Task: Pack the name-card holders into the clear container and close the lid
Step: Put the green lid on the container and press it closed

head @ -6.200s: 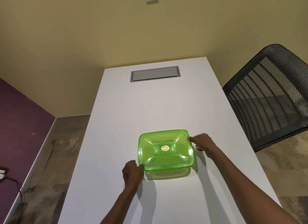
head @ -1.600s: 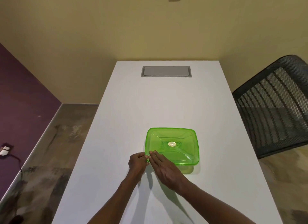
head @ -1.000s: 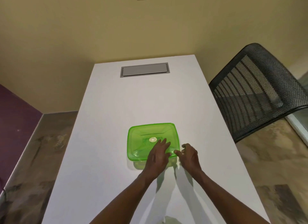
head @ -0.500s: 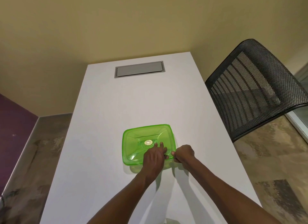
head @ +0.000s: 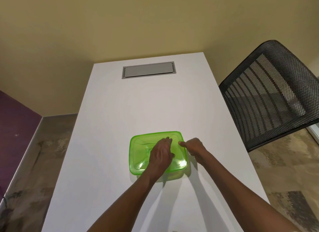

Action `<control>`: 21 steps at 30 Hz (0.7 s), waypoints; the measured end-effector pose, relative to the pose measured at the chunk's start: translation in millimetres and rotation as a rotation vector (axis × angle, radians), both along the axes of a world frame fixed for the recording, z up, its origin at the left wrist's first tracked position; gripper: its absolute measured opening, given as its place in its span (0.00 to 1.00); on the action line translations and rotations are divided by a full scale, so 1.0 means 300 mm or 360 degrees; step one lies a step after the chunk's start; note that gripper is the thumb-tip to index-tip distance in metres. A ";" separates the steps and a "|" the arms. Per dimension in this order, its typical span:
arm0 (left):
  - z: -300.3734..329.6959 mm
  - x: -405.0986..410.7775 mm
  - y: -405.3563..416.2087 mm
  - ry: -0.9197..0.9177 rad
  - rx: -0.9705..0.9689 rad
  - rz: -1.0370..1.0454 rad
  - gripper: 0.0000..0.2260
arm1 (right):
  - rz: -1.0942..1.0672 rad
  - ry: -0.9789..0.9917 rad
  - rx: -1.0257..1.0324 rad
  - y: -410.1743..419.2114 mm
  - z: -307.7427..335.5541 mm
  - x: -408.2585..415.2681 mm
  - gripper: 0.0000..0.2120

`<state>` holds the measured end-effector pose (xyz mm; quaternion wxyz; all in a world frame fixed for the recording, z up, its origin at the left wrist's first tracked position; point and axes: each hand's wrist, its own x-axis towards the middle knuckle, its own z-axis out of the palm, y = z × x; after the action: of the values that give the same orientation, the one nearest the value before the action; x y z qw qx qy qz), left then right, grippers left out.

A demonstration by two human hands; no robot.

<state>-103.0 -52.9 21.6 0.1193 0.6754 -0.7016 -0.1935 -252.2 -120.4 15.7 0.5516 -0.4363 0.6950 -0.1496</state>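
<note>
The container (head: 170, 175) sat on the white worktop (head: 138, 107), near its middle and toward the person's end. Its lid (head: 139, 151) was a translucent bright green, squarish with rounded corners and a raised rim, with moulded ridges running from the corners inward toward the centre. The lid lay on the container and covered it; only a pale strip of the clear body showed beneath the near edge, tinted green by the lid. Whatever was inside could not be made out through the plastic.

The left hand (head: 159, 158) lay palm down on the lid, its fingers (head: 166, 141) flat and close together, stretched toward the far right corner and gripping nothing. The right hand (head: 194, 147) was at the lid's right edge, knuckles up, its fingers curled loosely with one fingertip touching the rim near the far right corner; whether it pinched the edge could not be told.

A grey rectangular hatch (head: 148, 70) was set flush into the far end of the worktop. A black mesh chair (head: 269, 93) stood just beside the worktop on the right.
</note>
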 end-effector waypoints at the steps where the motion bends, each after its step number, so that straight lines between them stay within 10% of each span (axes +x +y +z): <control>1: 0.003 0.011 -0.021 0.0012 0.0010 -0.0005 0.32 | 0.0032 0.0014 -0.0075 -0.025 0.001 0.009 0.22; 21: -0.055 -0.004 -0.148 -0.0022 0.0347 -0.0042 0.37 | 0.0235 0.0189 -0.0012 -0.246 -0.023 0.086 0.19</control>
<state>-104.3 -97.4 5.0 0.0377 0.6764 -0.6859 -0.2656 -226.5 -194.2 8.9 0.5173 -0.4965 0.6919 -0.0850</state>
